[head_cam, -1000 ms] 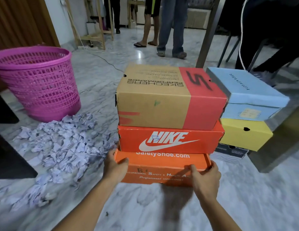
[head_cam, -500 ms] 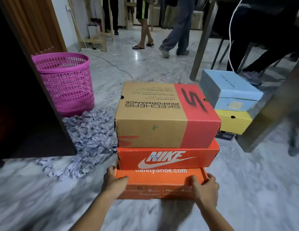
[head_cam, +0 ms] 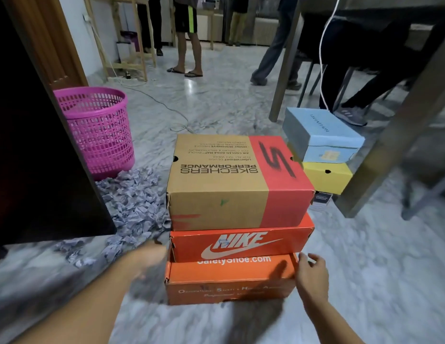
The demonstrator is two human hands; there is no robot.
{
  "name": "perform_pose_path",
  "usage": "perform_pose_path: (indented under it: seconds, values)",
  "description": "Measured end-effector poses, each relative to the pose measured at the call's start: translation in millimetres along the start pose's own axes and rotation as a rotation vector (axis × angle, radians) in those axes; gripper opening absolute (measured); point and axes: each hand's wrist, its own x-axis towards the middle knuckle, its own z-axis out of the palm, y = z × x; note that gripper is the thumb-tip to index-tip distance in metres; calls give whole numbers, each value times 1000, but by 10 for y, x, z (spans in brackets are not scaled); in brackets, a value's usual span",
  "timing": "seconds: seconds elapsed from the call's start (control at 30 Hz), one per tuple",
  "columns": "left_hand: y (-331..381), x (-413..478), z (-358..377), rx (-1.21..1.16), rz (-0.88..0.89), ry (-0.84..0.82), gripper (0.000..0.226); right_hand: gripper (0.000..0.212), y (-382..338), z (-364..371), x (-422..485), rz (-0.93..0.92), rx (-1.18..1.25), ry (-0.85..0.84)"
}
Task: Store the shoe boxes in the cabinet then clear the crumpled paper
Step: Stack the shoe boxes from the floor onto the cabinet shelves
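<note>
1. Grey marble floor (head_cam: 365, 281) spans the scene; every item below rests on it.
2. Left hand (head_cam: 148, 259), nearest on the left, lies at the left end of the lowest box. Motion blur hides its fingers, so its grip cannot be told.
3. Right hand (head_cam: 312, 273), near right, sits just beside that box's right end, fingers loosely spread and holding nothing. Whether it touches the box cannot be told.
4. Stack of three shoe boxes, centre: orange SafetyShoe box (head_cam: 229, 281) at the bottom, red Nike box (head_cam: 241, 244) on it, brown-and-red Skechers box (head_cam: 229, 184) on top, all lids closed.
5. Crumpled paper (head_cam: 134, 202), a heap of pale scraps left of the stack, reaches the foot of the dark cabinet (head_cam: 30, 157) at the left edge.
6. Pink basket (head_cam: 99, 130), upright, stands just beyond the paper.
7. Second stack, right of and beyond the first, beside a table leg (head_cam: 390, 155): light blue box (head_cam: 320, 135) over yellow box (head_cam: 325, 177) over a dark box (head_cam: 322, 198).
8. Far background: legs of standing people (head_cam: 189, 45) and a wooden frame (head_cam: 127, 45).
</note>
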Motion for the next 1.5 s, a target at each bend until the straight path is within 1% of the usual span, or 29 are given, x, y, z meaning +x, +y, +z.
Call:
perform_pose_path:
  seconds: [0.07, 0.1, 0.13, 0.2, 0.27, 0.3, 0.37, 0.4, 0.43, 0.53, 0.63, 0.7, 0.77, 0.83, 0.93, 1.03, 1.1, 1.2, 1.27, 1.4, 1.5]
  values:
    - [207, 53, -240, -137, 66, 191, 35, 34, -307, -171, -19, -86, 109, 128]
    - [314, 50, -341, -224, 114, 253, 40, 34, -478, -248, -42, -145, 170, 168]
    - [415, 49, -413, -314, 165, 273, 49, 33, -657, -314, -63, -209, 221, 195]
    - [591, -37, -503, -468, 262, 232, 71, 29, -1011, -436, -132, -337, 289, 220]
    - [732, -143, -540, -574, 320, 183, 90, 30, -1309, -523, -155, -429, 323, 151]
    - [773, -209, -528, -581, 353, 148, 88, 33, -1426, -545, -138, -443, 321, 71]
    - [832, -332, -449, -575, 430, 49, 63, 40, -1609, -536, -71, -422, 268, -116]
    - [862, -373, -404, -562, 455, -2, 55, 38, -1676, -513, -36, -390, 251, -201]
    - [884, -392, -368, -555, 462, -36, 52, 35, -1735, -483, -18, -349, 247, -267]
    - [904, -399, -316, -592, 445, -33, 47, 30, -1790, -375, 50, -243, 234, -401]
    - [923, -418, -289, -635, 452, -34, 32, 30, -1722, -346, 181, -211, 262, -495]
    - [922, -494, -258, -676, 438, -42, 34, 46, -1672, -347, 199, -199, 317, -542]
    - [892, -578, -240, -774, 423, -52, 41, 64, -1624, -327, 185, -212, 386, -567]
    - [858, -707, -242, -855, 407, -55, 42, 70, -1579, -307, 171, -235, 471, -617]
    - [740, -876, -307, -860, 422, -42, 39, 66, -1564, -303, 127, -274, 547, -685]
    - [552, -1075, -426, -883, 413, 26, 38, 57, -1598, -297, 8, -337, 583, -781]
    - [387, -1252, -514, -891, 391, 70, 35, 50, -1644, -273, -85, -362, 567, -844]
    - [134, -1554, -645, -914, 358, 91, 40, 45, -1743, -199, -233, -394, 491, -936]
    - [-17, -1765, -730, -953, 346, 131, 42, 48, -1831, -130, -368, -416, 456, -1016]
    - [-312, -2232, -928, -1004, 342, 233, 45, 63, -2051, 0, -776, -497, 401, -1176]
    - [-536, -2612, -1130, -1020, 357, 355, 47, 63, -2230, 96, -1185, -524, 421, -1276]
